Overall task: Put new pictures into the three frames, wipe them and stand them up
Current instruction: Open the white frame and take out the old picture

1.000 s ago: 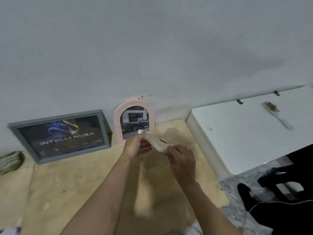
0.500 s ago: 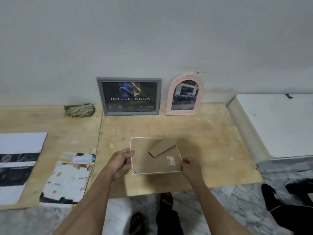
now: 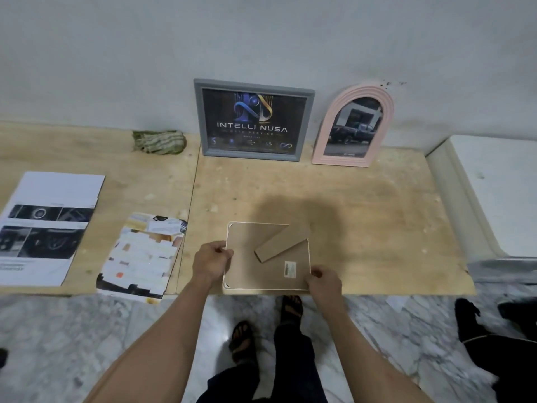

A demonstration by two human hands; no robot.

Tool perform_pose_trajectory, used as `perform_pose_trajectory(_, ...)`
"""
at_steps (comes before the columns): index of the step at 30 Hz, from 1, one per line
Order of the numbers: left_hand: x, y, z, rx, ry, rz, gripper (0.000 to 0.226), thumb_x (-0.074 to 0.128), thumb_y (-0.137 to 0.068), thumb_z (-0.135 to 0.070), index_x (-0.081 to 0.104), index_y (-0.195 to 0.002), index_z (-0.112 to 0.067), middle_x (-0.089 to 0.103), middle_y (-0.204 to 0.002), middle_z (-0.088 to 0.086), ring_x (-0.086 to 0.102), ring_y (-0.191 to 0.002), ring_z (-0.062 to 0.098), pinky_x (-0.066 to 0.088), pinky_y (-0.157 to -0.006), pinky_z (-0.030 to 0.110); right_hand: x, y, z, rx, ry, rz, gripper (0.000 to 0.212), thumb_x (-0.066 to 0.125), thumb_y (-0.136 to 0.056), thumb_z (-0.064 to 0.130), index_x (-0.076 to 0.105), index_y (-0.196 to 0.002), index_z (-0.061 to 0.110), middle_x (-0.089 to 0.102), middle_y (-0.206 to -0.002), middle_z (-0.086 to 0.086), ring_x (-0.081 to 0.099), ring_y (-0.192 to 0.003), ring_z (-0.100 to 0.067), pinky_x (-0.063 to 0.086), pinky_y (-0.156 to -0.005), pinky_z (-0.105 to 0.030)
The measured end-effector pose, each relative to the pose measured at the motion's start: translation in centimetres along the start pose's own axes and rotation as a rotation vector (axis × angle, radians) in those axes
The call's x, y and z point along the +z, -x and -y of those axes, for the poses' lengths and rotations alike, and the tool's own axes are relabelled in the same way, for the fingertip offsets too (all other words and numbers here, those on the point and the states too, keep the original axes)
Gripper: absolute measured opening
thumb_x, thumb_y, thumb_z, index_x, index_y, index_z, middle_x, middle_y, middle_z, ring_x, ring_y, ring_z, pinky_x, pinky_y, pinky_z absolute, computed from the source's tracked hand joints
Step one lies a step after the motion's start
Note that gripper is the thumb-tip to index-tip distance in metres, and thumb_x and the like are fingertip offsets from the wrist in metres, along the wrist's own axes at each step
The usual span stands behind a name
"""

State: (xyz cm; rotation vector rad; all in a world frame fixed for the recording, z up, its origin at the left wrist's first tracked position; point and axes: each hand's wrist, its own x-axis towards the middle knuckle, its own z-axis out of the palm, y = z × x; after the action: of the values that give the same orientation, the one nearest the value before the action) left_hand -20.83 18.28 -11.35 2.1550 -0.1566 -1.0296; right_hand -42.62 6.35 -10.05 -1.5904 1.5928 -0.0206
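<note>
Both hands, left hand [image 3: 213, 261] and right hand [image 3: 325, 282], pinch the square frame [image 3: 267, 257] face-down by its edges, fingers clamped, likely exposing its backing.

A plain makeshift work room: a raw plywood bench [image 3: 348, 205] against a bare grey wall [image 3: 261, 39], over marble-patterned floor [image 3: 87, 330].

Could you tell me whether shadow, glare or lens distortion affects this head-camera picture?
Head view: a soft dark shadow falls on the wooden tabletop just beyond the face-down frame; no strong glare on the grey frame or pink arched frame; wide-angle bending curves the table edges; focus slightly soft.
</note>
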Motion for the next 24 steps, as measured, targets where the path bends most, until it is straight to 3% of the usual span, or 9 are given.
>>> perform_pose_trajectory(3, 0.2, 0.6, -0.8, 0.038, -0.087, -0.063, 0.023, 0.067, -0.084, -0.013, 0.068, -0.106, -0.020, 0.068, -0.089, -0.001, 0.062, -0.092, 0.021, 0.042, -0.083, 0.025, 0.1, 0.4, -0.3, -0.114, 0.080, 0.011, 0.024, 0.058, -0.086, 0.008, 0.068, -0.108, 0.011, 0.059, -0.091, -0.002, 0.061, -0.090, -0.024, 0.040, -0.063, -0.023)
perform_pose_trajectory(6, 0.2, 0.5, -2.0, 0.140, -0.181, -0.076, 0.032, 0.064, -0.084, -0.012, 0.069, -0.115, -0.014, 0.061, -0.088, -0.002, 0.061, -0.088, 0.022, 0.040, -0.077, 0.025, 0.3, 0.4, -1.1, -0.225, 0.221, 0.057, 0.042, 0.064, -0.079, 0.013, 0.056, -0.120, 0.014, 0.047, -0.096, -0.002, 0.056, -0.095, -0.029, 0.041, -0.067, -0.030)
perform_pose_trajectory(9, 0.7, -0.3, -3.3, 0.205, -0.385, -0.015, 0.022, 0.058, -0.085, -0.018, 0.069, -0.104, -0.014, 0.053, -0.101, 0.004, 0.061, -0.098, 0.026, 0.048, -0.083, 0.031, 0.8, 0.5, -1.7, -0.285, 0.369, 0.115, 0.076, 0.074, -0.075, 0.031, 0.035, -0.138, 0.017, 0.045, -0.107, -0.004, 0.048, -0.101, -0.027, 0.045, -0.070, -0.036)
perform_pose_trajectory(11, 1.2, -0.9, -3.9, 0.203, -0.545, 0.027, 0.016, 0.054, -0.083, -0.019, 0.064, -0.094, -0.014, 0.050, -0.107, 0.007, 0.059, -0.101, 0.029, 0.049, -0.084, 0.033, 1.1, 0.5, -1.9, -0.311, 0.451, 0.108, 0.085, 0.075, -0.075, 0.040, 0.027, -0.142, 0.016, 0.043, -0.114, -0.005, 0.047, -0.105, -0.026, 0.046, -0.069, -0.036)
perform_pose_trajectory(16, 2.1, -1.2, -5.0, 0.198, -0.615, 0.018, 0.030, 0.048, -0.082, -0.012, 0.061, -0.106, 0.001, 0.051, -0.114, 0.017, 0.057, -0.106, 0.037, 0.049, -0.092, 0.040, 1.1, -0.2, -1.7, -0.288, 0.517, 0.073, 0.086, 0.076, -0.073, 0.044, 0.026, -0.139, 0.019, 0.044, -0.120, -0.002, 0.047, -0.109, -0.023, 0.049, -0.075, -0.037)
perform_pose_trajectory(24, 2.3, 0.2, -7.3, 0.107, -0.507, -0.014, 0.043, 0.044, -0.089, -0.021, 0.057, -0.122, 0.003, 0.048, -0.127, 0.017, 0.053, -0.116, 0.036, 0.040, -0.098, 0.035, 0.8, -0.7, -1.3, -0.278, 0.605, 0.038, 0.067, 0.070, -0.078, 0.036, 0.036, -0.133, 0.019, 0.051, -0.118, -0.001, 0.052, -0.109, -0.024, 0.044, -0.085, -0.037)
